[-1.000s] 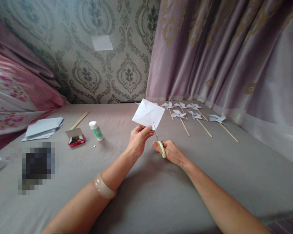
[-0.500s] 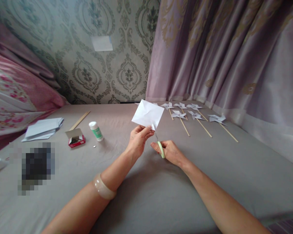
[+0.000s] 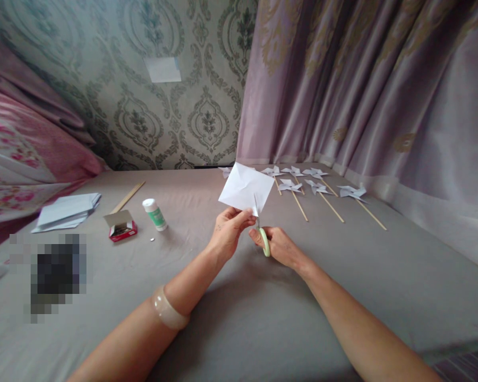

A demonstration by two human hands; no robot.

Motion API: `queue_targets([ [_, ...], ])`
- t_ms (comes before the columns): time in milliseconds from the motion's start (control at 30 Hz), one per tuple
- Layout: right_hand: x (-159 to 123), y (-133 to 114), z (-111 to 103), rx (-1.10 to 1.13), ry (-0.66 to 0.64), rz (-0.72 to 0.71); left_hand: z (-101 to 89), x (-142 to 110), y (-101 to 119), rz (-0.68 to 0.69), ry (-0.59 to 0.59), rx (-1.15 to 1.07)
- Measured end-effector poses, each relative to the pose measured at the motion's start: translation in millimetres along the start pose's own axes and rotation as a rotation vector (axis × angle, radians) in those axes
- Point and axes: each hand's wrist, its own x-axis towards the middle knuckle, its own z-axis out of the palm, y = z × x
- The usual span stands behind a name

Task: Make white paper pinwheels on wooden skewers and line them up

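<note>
A white square of paper point(image 3: 245, 185) with crease lines is held up above the cloth, one corner pointing down. My left hand point(image 3: 231, 225) pinches it near that lower corner, thumb in front. In my right hand point(image 3: 279, 245) are scissors point(image 3: 265, 243) with pale green handles, my fingers closed round them. Their blades reach up over the paper's lower corner, close to my left thumb. Whether the blades are fully closed I cannot make out.
Several paper pinwheels point(image 3: 290, 185) on wooden sticks lie at the back right. To the left are a glue stick point(image 3: 156, 215), an open red box point(image 3: 122, 231), thin wooden sticks point(image 3: 129, 196) and stacked white paper point(image 3: 67, 212). A blurred dark patch point(image 3: 58, 270) lies nearer.
The paper and both hands have shifted slightly to the right in view. The scissor blades now show further up across the paper, and the handles sit closer to my left hand.
</note>
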Motion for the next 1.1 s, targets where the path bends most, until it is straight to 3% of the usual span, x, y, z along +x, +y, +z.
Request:
queue_targets([
  [1100,2.0,3.9,5.1,0.047,0.097,0.053,1.6,0.4,2.6,-0.037,0.02,-0.038],
])
